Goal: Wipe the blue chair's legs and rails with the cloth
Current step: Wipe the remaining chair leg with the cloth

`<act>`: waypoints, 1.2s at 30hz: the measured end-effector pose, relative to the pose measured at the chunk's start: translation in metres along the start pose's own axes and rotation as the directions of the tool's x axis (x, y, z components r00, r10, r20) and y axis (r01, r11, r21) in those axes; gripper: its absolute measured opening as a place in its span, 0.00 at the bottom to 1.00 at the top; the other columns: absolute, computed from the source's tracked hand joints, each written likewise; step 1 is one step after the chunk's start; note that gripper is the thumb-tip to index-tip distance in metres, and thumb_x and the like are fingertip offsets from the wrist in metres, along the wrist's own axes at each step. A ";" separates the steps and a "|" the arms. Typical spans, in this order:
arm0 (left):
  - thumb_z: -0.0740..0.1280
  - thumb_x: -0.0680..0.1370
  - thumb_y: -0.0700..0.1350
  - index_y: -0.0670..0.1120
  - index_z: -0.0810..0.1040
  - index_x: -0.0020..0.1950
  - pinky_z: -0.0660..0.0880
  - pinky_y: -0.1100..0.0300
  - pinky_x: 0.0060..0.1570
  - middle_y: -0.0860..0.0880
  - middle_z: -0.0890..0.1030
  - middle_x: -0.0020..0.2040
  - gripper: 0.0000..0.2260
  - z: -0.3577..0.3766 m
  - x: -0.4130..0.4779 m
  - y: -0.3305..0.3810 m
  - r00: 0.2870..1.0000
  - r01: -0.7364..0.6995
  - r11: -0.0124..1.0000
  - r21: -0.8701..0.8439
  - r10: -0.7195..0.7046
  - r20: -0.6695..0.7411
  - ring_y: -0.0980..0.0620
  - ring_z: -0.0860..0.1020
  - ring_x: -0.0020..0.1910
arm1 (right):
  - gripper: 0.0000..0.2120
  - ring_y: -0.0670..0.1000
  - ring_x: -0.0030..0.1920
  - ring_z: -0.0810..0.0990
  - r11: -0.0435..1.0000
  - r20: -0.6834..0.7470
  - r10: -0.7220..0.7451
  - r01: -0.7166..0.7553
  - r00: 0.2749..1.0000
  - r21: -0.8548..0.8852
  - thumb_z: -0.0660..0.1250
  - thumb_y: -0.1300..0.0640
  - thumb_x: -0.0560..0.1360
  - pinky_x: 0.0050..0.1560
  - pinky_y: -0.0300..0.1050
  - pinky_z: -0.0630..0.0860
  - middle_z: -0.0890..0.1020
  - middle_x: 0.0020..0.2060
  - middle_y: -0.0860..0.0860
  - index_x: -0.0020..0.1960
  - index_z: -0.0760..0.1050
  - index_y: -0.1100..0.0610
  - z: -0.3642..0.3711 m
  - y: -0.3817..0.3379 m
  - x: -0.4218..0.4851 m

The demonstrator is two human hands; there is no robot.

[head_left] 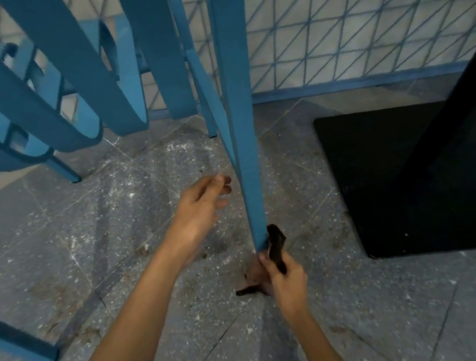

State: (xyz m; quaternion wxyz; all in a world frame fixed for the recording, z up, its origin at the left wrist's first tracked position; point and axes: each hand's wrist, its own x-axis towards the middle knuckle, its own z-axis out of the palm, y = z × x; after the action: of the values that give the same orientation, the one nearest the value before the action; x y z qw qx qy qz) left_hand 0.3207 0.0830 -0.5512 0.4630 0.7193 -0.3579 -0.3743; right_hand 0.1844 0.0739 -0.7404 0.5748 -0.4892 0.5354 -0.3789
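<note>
The right hand [286, 280] held a dark cloth [276, 245], its grip closed tight around it, pressing the cloth against the foot of the blue chair's front leg [248, 146], low by the speckled floor [112, 234]. The left hand [200, 209] hung just left of that leg, its grip loose and holding nothing. To the right lay a black table base [390, 185] with its dark post [456, 110].
</note>
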 end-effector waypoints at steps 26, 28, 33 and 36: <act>0.47 0.69 0.74 0.56 0.77 0.54 0.66 0.47 0.64 0.54 0.81 0.56 0.31 0.025 -0.010 -0.001 0.994 0.089 0.996 0.011 -0.090 0.069 0.55 0.78 0.55 | 0.14 0.48 0.45 0.78 0.856 0.052 0.328 -0.320 0.943 0.406 0.61 0.57 0.78 0.48 0.41 0.78 0.78 0.47 0.50 0.63 0.72 0.48 0.022 -0.010 -0.007; 0.47 0.70 0.73 0.53 0.77 0.59 0.65 0.45 0.66 0.52 0.80 0.58 0.34 0.026 -0.010 -0.003 0.992 0.097 0.995 0.030 -0.099 0.073 0.54 0.78 0.57 | 0.15 0.54 0.47 0.78 0.858 0.025 0.329 -0.310 0.944 0.410 0.63 0.53 0.72 0.54 0.54 0.78 0.79 0.47 0.52 0.58 0.76 0.46 0.025 -0.031 -0.004; 0.46 0.73 0.72 0.52 0.77 0.64 0.65 0.43 0.68 0.51 0.81 0.60 0.35 0.023 -0.008 0.000 0.990 0.055 0.996 0.070 -0.063 0.122 0.53 0.77 0.61 | 0.16 0.49 0.57 0.78 0.907 0.013 -0.114 0.098 0.993 0.409 0.60 0.53 0.75 0.59 0.50 0.74 0.80 0.54 0.47 0.61 0.75 0.45 0.028 -0.142 -0.005; 0.46 0.80 0.63 0.65 0.80 0.53 0.72 0.54 0.60 0.58 0.83 0.53 0.22 0.025 -0.008 0.004 0.995 -0.029 1.000 0.013 0.027 0.096 0.60 0.80 0.55 | 0.16 0.50 0.58 0.76 0.877 -0.032 -0.275 0.264 0.961 0.400 0.61 0.50 0.72 0.60 0.55 0.73 0.78 0.56 0.48 0.60 0.74 0.45 0.034 -0.179 -0.014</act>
State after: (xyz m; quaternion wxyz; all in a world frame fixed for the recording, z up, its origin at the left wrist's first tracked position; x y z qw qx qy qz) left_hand 0.2946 0.0785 -0.5535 0.4454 0.6986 -0.3925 -0.3995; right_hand 0.2314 0.0504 -0.5654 0.6113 -0.4356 0.3656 -0.5503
